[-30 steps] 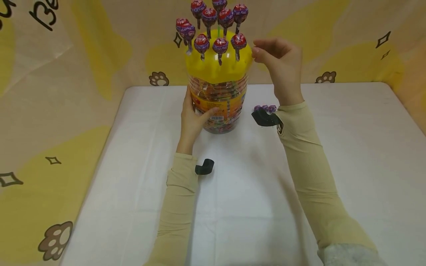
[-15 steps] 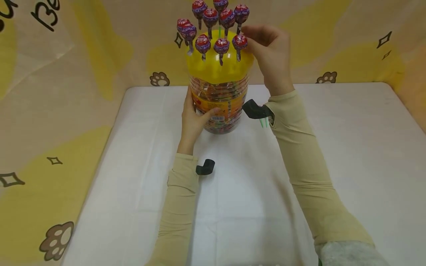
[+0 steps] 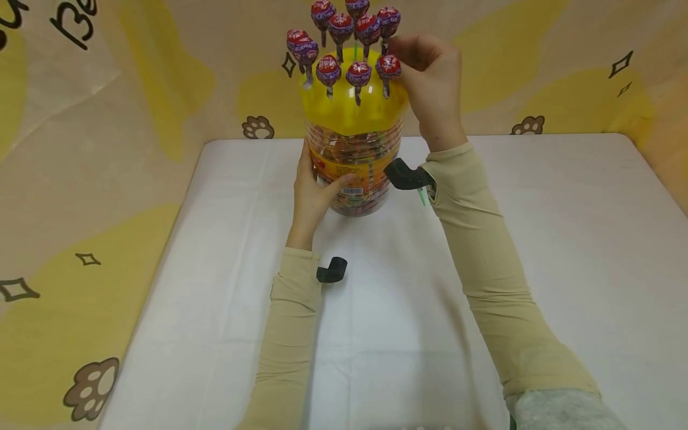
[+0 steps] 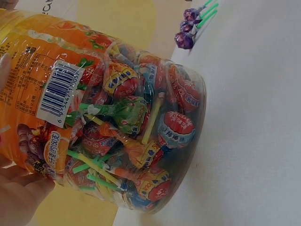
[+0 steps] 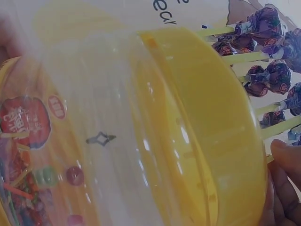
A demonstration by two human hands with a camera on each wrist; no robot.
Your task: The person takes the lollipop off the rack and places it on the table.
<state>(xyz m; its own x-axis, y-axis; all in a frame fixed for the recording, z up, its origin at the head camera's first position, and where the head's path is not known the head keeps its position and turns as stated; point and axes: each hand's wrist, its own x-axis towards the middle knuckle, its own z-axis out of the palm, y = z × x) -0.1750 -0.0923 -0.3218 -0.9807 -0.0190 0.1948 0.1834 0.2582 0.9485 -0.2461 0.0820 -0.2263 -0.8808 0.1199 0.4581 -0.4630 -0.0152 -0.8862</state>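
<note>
A clear plastic jar of wrapped lollipops stands upright under a domed yellow lid. Several red-and-purple lollipops stick up from the lid. My left hand grips the jar's left side, thumb across the orange label near its barcode. At the lid's right edge, my right hand pinches the stick of a lollipop between thumb and fingers. In the right wrist view, the fingertips lie close against the yellow lid, with a short piece of stick showing there.
Three purple-wrapped lollipops with green sticks lie on the white tabletop right of the jar, mostly hidden by the right wrist in the head view. A yellow-and-beige patterned cloth hangs behind and at the sides.
My right hand has moved left from beside the lid to the lollipop sticks at its right edge. The lollipop there has shifted slightly left. The left hand keeps its grip.
</note>
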